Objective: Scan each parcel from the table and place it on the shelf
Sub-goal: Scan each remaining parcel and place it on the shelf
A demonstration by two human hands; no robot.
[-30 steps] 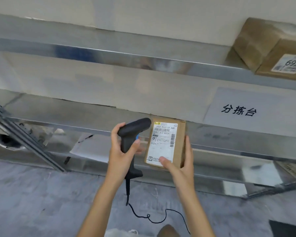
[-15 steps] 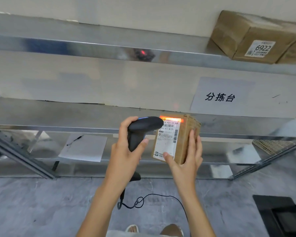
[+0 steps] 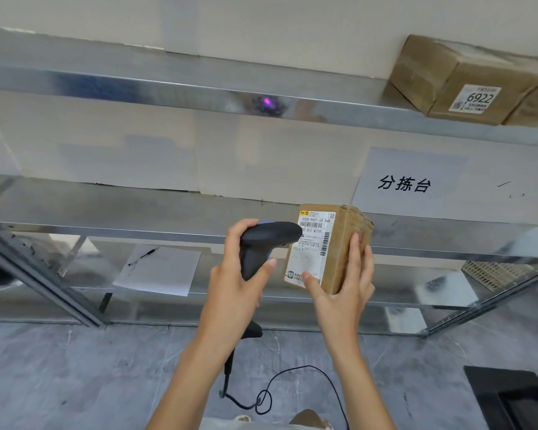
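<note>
My right hand [image 3: 345,290] grips a small brown cardboard parcel [image 3: 339,240] upright, its white barcode label turned to the left. My left hand [image 3: 233,274] holds a black corded barcode scanner [image 3: 264,240] by its handle, with the scanner's nose almost touching the label. Both are held in front of the middle level of a steel shelf [image 3: 137,218]. The scanner's cable [image 3: 271,395] hangs down in a loop toward the floor.
A brown parcel marked 6922 [image 3: 457,85] sits on the top shelf level at the right, with another box beside it. A paper sign [image 3: 407,181] hangs on the wall. A white sheet [image 3: 159,270] lies on the lower level. A black object [image 3: 516,395] stands on the grey floor at the right.
The orange scan light on the top of the label has gone out. The red glint mirrored on the top shelf edge now looks purple. Both hands and the parcel stay about where they were.
</note>
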